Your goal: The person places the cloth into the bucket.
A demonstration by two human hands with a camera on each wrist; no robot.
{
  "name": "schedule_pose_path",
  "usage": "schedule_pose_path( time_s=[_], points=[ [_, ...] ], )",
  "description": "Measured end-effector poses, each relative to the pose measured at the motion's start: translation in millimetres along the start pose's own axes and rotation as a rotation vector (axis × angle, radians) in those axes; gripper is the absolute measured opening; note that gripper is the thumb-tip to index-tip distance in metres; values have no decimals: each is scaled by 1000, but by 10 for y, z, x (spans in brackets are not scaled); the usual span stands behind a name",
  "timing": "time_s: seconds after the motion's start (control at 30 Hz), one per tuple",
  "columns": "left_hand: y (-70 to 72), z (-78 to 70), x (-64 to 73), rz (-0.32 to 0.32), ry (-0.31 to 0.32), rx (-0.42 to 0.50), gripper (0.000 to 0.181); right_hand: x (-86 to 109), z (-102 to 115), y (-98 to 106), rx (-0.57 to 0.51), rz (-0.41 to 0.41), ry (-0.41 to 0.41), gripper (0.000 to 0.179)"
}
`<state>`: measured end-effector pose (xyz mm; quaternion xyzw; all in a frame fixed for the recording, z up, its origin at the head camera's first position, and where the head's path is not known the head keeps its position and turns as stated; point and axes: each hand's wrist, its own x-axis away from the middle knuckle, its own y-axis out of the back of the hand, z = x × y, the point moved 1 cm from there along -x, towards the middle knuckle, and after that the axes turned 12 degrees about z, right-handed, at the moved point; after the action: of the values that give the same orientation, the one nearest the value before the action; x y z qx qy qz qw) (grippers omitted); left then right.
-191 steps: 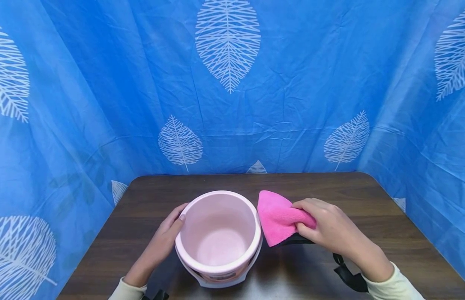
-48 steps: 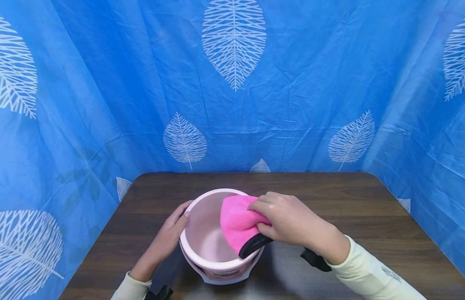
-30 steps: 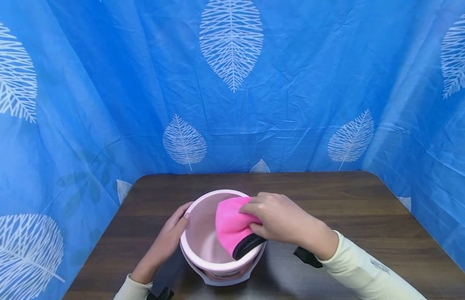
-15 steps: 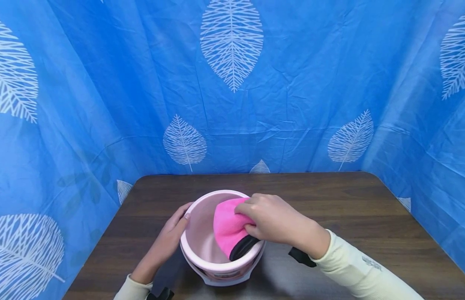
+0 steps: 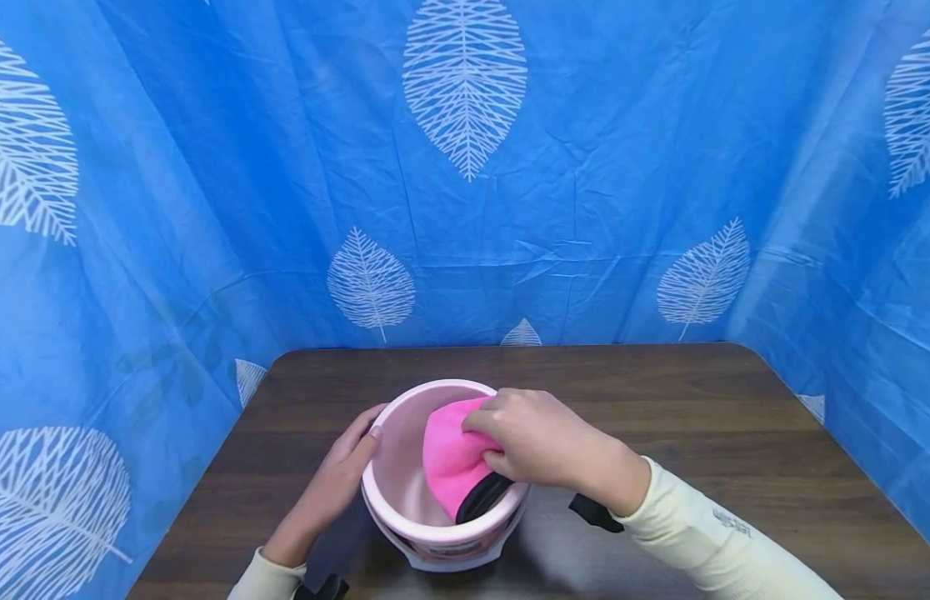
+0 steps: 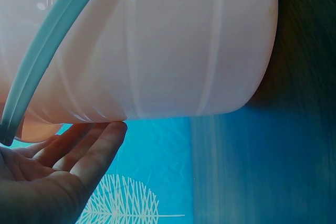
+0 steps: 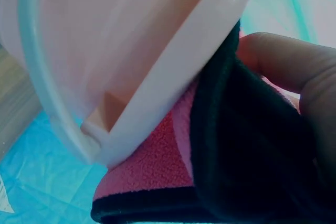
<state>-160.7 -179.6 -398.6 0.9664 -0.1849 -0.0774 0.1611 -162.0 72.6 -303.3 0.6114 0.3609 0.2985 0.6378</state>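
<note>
A pale pink bucket [image 5: 396, 454] stands upright on the table, its opening facing up. My left hand [image 5: 337, 471] grips its left rim, thumb over the edge; in the left wrist view the fingers [image 6: 100, 153] lie against the bucket's outer wall [image 6: 173, 40]. My right hand [image 5: 536, 437] pinches a bright pink cloth [image 5: 450, 458] with black trim over the right rim, and the cloth dips into the opening. Part of the cloth [image 7: 142, 177] hangs outside the rim in the right wrist view, near my thumb and hand [image 7: 304, 72].
The bucket's pale handle [image 6: 47, 45] hangs down around its outside. Underneath is a dark wood-grain table [image 5: 660, 400] with rounded far corners. A blue curtain [image 5: 585, 167] with white leaf prints hangs behind and along both sides.
The right hand has brought the cloth from right of the bucket to over its opening, then slid slowly left and farther in. The left hand keeps its hold on the rim.
</note>
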Motion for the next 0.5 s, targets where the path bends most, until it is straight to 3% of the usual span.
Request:
schedule_pose_path(
  time_s=[0.27,0.5],
  points=[
    [2,-16,-3,4,-7,1,38,-50,20,-8,-12,39,8,11],
    [13,-81,6,44,-8,3,38,-84,30,-28,-6,85,-15,13]
  ],
)
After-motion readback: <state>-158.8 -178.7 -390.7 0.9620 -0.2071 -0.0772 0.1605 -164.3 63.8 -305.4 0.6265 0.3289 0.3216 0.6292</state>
